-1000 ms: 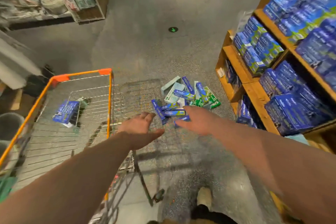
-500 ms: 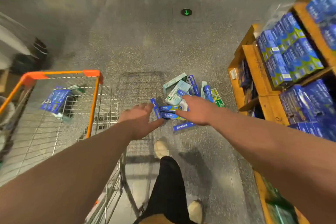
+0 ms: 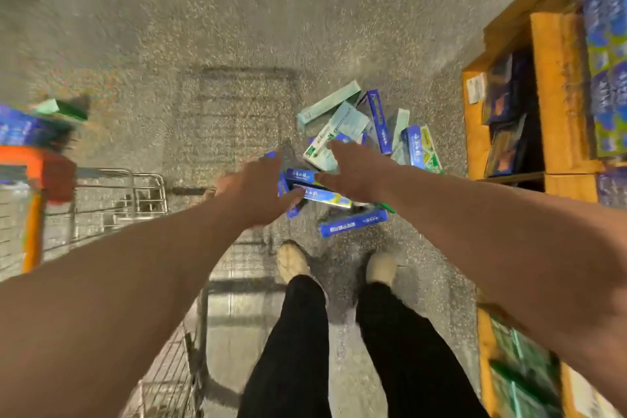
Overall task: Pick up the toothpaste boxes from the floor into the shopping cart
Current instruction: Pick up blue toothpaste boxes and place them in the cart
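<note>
the right hand's [image 3: 356, 173] fingers [image 3: 336, 148] are spread apart over the pile of toothpaste boxes [image 3: 353, 125], holding nothing. the left hand [image 3: 254, 190] shows only its back, thumb out against a blue box [image 3: 305, 176] at the pile's near edge; i cannot tell whether its fingers are clamped on anything. the boxes lie crossed and loosely stacked on the floor [image 3: 237, 27], so a two-handed scoop may catch only the top ones and let slick cartons slide out on the lift. a lone box [image 3: 353, 223] lies just nearer than the pile, by the shoes [image 3: 291, 261], easy to miss or tread on. the shopping cart [image 3: 118, 175] stands left of the pile; a loosely held box could clip its rim and drop.
</note>
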{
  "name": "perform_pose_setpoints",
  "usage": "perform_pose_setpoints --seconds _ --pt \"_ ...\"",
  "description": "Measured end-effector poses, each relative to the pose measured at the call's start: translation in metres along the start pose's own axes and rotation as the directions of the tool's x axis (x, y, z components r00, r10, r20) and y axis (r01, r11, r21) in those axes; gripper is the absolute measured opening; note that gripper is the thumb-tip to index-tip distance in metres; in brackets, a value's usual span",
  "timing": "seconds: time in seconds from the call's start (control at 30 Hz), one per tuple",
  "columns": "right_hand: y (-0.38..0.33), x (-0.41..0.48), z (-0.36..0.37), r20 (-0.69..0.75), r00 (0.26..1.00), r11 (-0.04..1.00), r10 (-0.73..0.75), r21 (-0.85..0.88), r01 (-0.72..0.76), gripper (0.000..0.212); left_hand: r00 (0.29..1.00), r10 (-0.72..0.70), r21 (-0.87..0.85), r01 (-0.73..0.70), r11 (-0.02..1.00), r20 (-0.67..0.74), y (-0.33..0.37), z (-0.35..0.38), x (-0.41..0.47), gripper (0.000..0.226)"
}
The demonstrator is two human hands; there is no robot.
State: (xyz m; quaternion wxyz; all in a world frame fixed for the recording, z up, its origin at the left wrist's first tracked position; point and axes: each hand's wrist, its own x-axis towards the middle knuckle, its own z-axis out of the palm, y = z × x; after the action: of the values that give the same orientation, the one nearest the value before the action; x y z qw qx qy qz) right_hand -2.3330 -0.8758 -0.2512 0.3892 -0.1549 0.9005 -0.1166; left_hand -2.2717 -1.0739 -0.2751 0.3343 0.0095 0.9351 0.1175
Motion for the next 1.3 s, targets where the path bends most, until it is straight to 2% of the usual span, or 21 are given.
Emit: perform_pose_setpoints --seconds 0.17,0.3,0.37,0.47,0.57,0.67,0.73,0.83,0.93,1.0,1.1,1.23,1.3 --pt "0.043 0.107 0.057 0.104 0.994 0.999 0.041 0.001 -0.042 0.07 0.99 -0.103 0.026 0.101 0.995 0.093 -0.029 0.061 0.093 0.081" --pt "0.083 0.173 0.135 0.207 0.978 0.999 0.022 -0.046 -0.013 0.058 0.967 -0.223 -0.017 0.227 0.974 0.125 -0.046 0.129 0.16 0.068" --pt "0.104 0.2 0.178 0.259 0.965 0.998 0.026 -0.056 -0.012 0.057 0.947 -0.288 -0.031 0.295 0.955 0.144 -0.053 0.17 0.194 0.073" --pt "0.136 0.227 0.236 0.332 0.943 0.987 0.004 -0.151 0.049 0.06 0.898 -0.412 -0.079 0.427 0.901 0.158 -0.061 0.233 0.237 0.085" --pt "0.175 0.259 0.303 0.472 0.881 0.97 0.029 -0.226 0.09 0.066 0.831 -0.527 -0.258 0.556 0.79 0.178 -0.066 0.308 0.289 0.086" --pt "0.195 0.261 0.325 0.536 0.843 0.938 0.046 -0.313 0.147 0.082 0.788 -0.591 -0.311 0.612 0.727 0.17 -0.069 0.329 0.309 0.107" --pt "0.203 0.255 0.332 0.552 0.83 0.9 0.08 -0.397 0.177 0.087 0.778 -0.603 -0.332 0.624 0.708 0.177 -0.07 0.334 0.314 0.111" --pt "0.217 0.253 0.347 0.527 0.834 0.849 0.164 -0.506 0.152 0.073 0.729 -0.651 -0.455 0.662 0.595 0.211 -0.072 0.35 0.32 0.1" --pt "0.229 0.265 0.351 0.498 0.831 0.837 0.246 -0.541 0.077 0.071 0.704 -0.683 -0.548 0.655 0.52 0.195 -0.071 0.359 0.326 0.082" --pt "0.229 0.266 0.35 0.504 0.823 0.846 0.264 -0.531 0.054 0.063 0.707 -0.679 -0.552 0.653 0.518 0.2 -0.07 0.364 0.32 0.075" --pt "0.215 0.259 0.352 0.47 0.856 0.862 0.216 -0.503 0.058 0.041 0.704 -0.662 -0.53 0.675 0.512 0.257 -0.074 0.375 0.299 0.057" --pt "0.169 0.265 0.359 0.495 0.855 0.843 0.152 -0.517 0.15 0.043 0.714 -0.664 -0.48 0.673 0.563 0.223 -0.088 0.391 0.271 0.06" --pt "0.144 0.27 0.367 0.485 0.869 0.821 0.093 -0.532 0.209 0.042 0.718 -0.66 -0.499 0.665 0.555 0.221 -0.097 0.399 0.256 0.051"
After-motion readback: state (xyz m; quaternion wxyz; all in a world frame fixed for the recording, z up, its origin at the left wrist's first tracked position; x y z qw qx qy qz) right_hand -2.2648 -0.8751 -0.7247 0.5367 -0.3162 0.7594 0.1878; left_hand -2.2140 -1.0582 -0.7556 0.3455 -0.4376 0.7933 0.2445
